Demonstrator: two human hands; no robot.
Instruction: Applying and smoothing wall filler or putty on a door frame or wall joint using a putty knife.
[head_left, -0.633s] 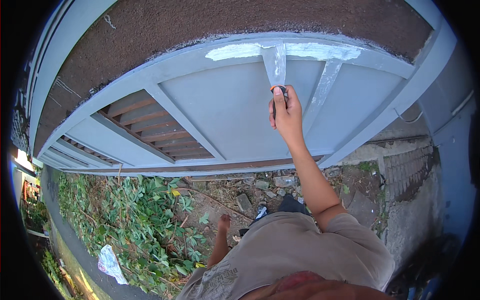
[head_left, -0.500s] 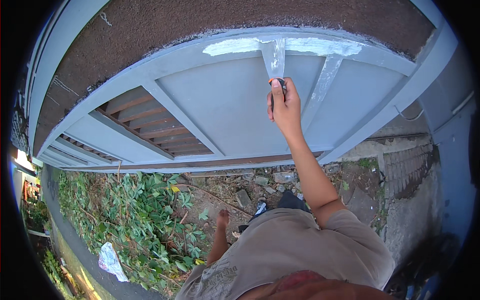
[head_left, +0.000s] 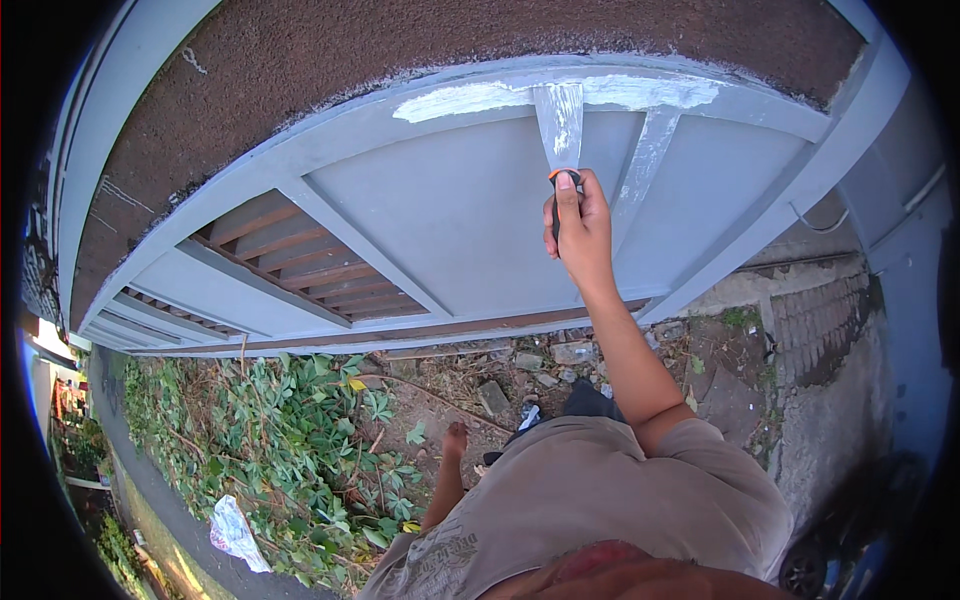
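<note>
My right hand (head_left: 583,225) is closed round the dark, orange-collared handle of a putty knife (head_left: 562,128), thumb on top. The broad metal blade points away from me, streaked with white filler. Its tip rests on the upper rail of a grey-blue panelled frame (head_left: 340,132). White filler (head_left: 455,101) is smeared along that rail on both sides of the blade. Low beside my body hangs my left hand (head_left: 456,440), away from the frame; its fingers are too small to make out.
Brown rough wall (head_left: 450,35) runs above the frame. A slatted opening (head_left: 310,255) interrupts the panels. Leafy plants (head_left: 270,440) cover the ground at left, near a white plastic bag (head_left: 235,533). Stones (head_left: 492,398) lie by the frame's base; a metal hook (head_left: 822,222) sticks out at right.
My right hand and the putty knife have shifted slightly right and toward me, the blade staying against the rail. The left hand still hangs low.
</note>
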